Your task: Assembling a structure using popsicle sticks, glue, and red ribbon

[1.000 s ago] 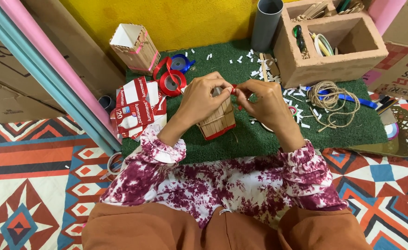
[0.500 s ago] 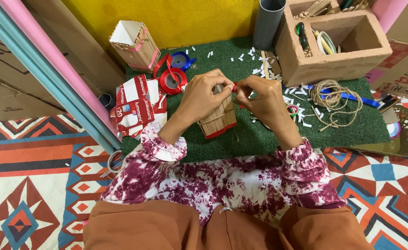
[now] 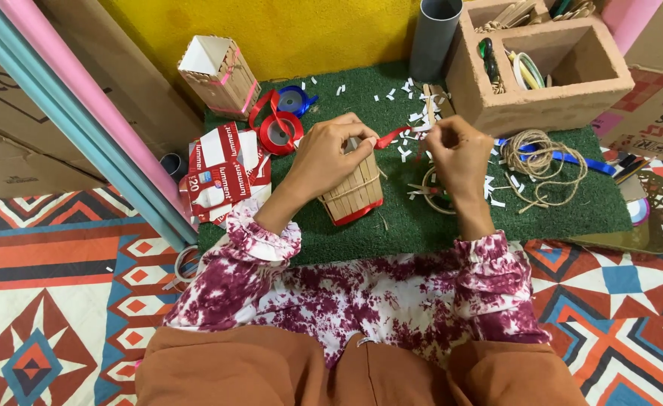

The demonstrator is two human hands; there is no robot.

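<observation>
While our left hand (image 3: 330, 154) steadies the little stick basket (image 3: 355, 192) on the green mat (image 3: 392, 233), fingers closed on its rim, the red ribbon (image 3: 390, 137) spans to our right hand (image 3: 455, 154), pinching its end. We should probably hold it taut and flat.

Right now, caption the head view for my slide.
Both hands, left hand and right hand, stretch red ribbon above a stick box.

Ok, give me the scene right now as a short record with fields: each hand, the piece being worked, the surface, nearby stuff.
left hand: steadying the stick box, pinching the ribbon
right hand: pulling the ribbon taut
red ribbon: stretched between both hands
stick box: upright, red trim at base
green mat: strewn with white paper scraps
red ribbon spool: left of box
twine: right of hands
</observation>
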